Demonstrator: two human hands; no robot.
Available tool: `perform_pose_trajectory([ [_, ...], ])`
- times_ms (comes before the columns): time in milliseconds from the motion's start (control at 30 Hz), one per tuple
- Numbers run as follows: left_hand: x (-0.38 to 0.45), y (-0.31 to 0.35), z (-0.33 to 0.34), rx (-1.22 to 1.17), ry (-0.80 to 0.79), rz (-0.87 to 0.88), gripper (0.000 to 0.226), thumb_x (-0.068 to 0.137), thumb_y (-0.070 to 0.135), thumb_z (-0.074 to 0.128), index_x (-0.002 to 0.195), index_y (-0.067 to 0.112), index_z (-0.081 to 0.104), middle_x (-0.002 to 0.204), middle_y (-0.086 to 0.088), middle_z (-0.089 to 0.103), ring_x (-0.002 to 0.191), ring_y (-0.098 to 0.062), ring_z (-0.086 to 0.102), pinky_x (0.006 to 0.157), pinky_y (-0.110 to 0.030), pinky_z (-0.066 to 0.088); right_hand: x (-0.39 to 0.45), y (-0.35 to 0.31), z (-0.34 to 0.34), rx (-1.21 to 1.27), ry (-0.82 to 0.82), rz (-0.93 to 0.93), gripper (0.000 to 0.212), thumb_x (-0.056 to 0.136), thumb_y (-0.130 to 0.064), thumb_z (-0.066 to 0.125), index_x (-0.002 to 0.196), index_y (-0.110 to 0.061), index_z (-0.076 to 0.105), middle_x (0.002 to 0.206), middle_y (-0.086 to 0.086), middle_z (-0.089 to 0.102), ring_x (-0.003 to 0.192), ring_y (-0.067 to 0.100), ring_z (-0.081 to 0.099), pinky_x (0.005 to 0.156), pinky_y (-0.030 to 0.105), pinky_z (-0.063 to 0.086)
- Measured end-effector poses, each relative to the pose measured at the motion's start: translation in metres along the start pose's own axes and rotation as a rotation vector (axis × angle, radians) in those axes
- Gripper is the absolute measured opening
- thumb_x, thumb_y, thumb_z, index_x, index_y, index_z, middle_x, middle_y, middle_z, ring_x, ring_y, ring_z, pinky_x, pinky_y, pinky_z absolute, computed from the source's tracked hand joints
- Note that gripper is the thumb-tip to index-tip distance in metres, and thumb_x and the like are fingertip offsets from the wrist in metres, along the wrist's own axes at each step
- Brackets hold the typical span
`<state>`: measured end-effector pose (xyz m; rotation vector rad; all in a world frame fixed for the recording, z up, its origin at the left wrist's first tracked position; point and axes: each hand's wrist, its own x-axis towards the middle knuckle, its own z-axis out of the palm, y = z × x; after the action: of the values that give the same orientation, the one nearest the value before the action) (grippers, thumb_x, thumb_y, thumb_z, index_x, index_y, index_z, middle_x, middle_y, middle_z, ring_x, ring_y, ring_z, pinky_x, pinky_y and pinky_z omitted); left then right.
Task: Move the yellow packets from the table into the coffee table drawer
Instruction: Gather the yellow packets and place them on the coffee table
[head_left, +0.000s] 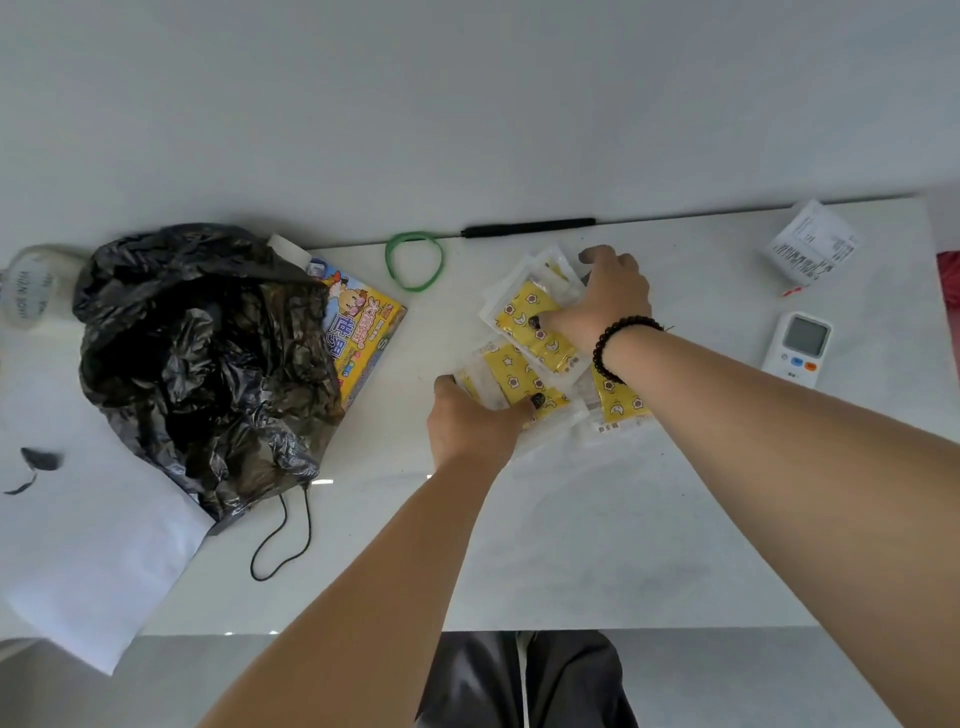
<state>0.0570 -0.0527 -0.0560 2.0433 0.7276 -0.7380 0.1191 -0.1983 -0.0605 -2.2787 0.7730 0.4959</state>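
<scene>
Here, the yellow packets (540, 343) lay in a loose, overlapping pile on the white table (571, 519), toward its far edge. The topmost ran with its long axis from far-left to near-right; the one under it lay more nearly crosswise. The right hand (605, 301) gripped the upper packets, fingers curled over their far end and thumb pressed on the yellow face. The left hand (475, 421) pinched the near-left packet, thumb on top. A green rubber band (414, 260) and a black rod (527, 227) lay just beyond the pile. A crumpled black bag (208, 364) covering a printed yellow box (363, 322) sat well left; a white remote (800, 348) and a folded paper (813, 244) sat to the right.
</scene>
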Motion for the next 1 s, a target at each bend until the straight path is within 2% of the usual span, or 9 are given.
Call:
perform_pose_trajectory([
  [100,0.001,-0.006,-0.001,-0.008,-0.026,-0.015,0.049,0.07,0.031,0.084,0.103,0.017,0.051,0.088,0.006,0.055,0.089,-0.022,0.057,0.071,-0.036,0.054,-0.002,-0.008,-0.005,0.151,-0.089,0.069,0.071,0.068,-0.025,0.084,0.126,-0.015,0.045,0.114,0.002,0.052,0.106,0.022,0.054,0.076,0.025,0.044],
  [200,-0.002,-0.012,-0.002,-0.061,-0.045,-0.04,0.04,0.072,0.025,0.082,0.101,0.017,0.056,0.093,0.001,0.062,0.091,-0.024,0.061,0.079,-0.041,0.057,-0.004,-0.008,-0.017,0.038,-0.112,0.027,0.029,0.075,-0.03,0.079,0.083,-0.013,0.058,0.076,-0.005,0.051,0.08,0.018,0.051,0.058,0.019,0.038],
  [300,-0.004,-0.02,-0.003,-0.114,-0.064,-0.038,0.034,0.075,0.02,0.08,0.099,0.018,0.057,0.093,0.002,0.064,0.083,-0.018,0.061,0.066,-0.029,0.054,-0.015,0.009,-0.028,0.205,-0.101,0.058,0.036,0.08,-0.031,0.073,0.06,-0.013,0.049,0.057,-0.002,0.044,0.056,0.014,0.044,0.048,0.021,0.031],
  [367,-0.005,-0.025,-0.003,-0.123,-0.065,-0.028,0.03,0.077,0.019,0.078,0.098,0.019,0.056,0.093,0.001,0.064,0.082,-0.017,0.06,0.065,-0.027,0.051,-0.025,0.033,-0.028,0.261,0.04,0.109,0.044,0.08,-0.032,0.07,0.053,-0.014,0.041,0.057,0.004,0.043,0.057,0.018,0.042,0.05,0.022,0.031],
  [467,-0.006,-0.028,-0.001,-0.132,-0.065,-0.02,0.026,0.081,0.019,0.075,0.097,0.021,0.055,0.094,0.001,0.063,0.082,-0.016,0.059,0.064,-0.027,0.05,-0.034,0.067,-0.014,0.189,0.196,0.187,0.041,0.078,-0.036,0.068,0.056,-0.018,0.038,0.089,0.004,0.043,0.081,0.02,0.039,0.06,0.023,0.034],
  [600,-0.007,-0.025,-0.001,-0.134,-0.1,-0.002,0.018,0.086,0.018,0.067,0.1,0.02,0.055,0.095,0.001,0.063,0.082,-0.016,0.058,0.064,-0.026,0.048,-0.041,0.073,-0.004,0.266,0.128,0.202,0.026,0.083,-0.031,0.066,0.095,-0.01,0.055,0.115,0.004,0.04,0.063,0.013,0.048,0.06,0.023,0.042],
  [700,-0.01,-0.025,-0.004,-0.253,-0.183,-0.006,0.012,0.091,0.019,0.062,0.101,0.024,0.059,0.101,0.0,0.068,0.093,-0.02,0.063,0.071,-0.026,0.05,-0.044,0.064,-0.006,0.381,0.059,0.147,0.033,0.083,-0.026,0.066,0.109,-0.01,0.054,0.107,0.005,0.056,0.072,0.016,0.056,0.05,0.019,0.039],
  [833,-0.022,-0.028,-0.011,-0.395,-0.288,-0.016,0.021,0.094,0.027,0.06,0.115,0.029,0.062,0.108,0.004,0.072,0.104,-0.019,0.067,0.092,-0.041,0.053,-0.065,0.062,-0.003,0.487,-0.125,0.127,0.036,0.083,-0.019,0.069,0.115,-0.016,0.051,0.103,0.0,0.06,0.086,0.017,0.06,0.064,0.023,0.048],
  [1000,-0.051,-0.028,-0.03,-0.425,-0.332,-0.012,0.019,0.098,0.026,0.053,0.114,0.026,0.063,0.101,-0.001,0.075,0.095,-0.024,0.072,0.085,-0.046,0.057,-0.104,0.064,-0.001,0.809,-0.29,0.222,0.038,0.082,-0.004,0.07,0.115,-0.015,0.054,0.108,0.003,0.068,0.099,0.02,0.066,0.081,0.036,0.056],
])
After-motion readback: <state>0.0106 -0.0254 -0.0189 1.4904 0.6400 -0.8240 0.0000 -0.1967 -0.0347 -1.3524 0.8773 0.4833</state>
